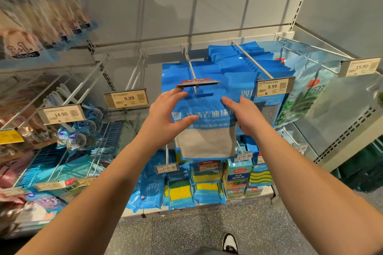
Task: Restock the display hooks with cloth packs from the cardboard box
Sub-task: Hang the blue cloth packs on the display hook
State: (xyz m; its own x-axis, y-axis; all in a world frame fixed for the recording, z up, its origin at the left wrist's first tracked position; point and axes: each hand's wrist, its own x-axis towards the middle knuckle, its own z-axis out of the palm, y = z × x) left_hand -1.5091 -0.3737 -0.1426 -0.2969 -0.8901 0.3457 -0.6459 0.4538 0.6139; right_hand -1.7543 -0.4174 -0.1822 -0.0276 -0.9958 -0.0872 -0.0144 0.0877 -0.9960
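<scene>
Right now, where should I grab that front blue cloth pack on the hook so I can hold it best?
Grab the front cloth pack by its two side edges, near the top blue band, one hand from each side. It hangs flat and facing you on the hook, so its edges are free. The left hand and right hand are placed that way now.

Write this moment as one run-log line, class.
stage: hanging pack | left hand: thumb on cloth pack, lifting price tag | right hand: gripping pack edge | hook: nearly full
</scene>
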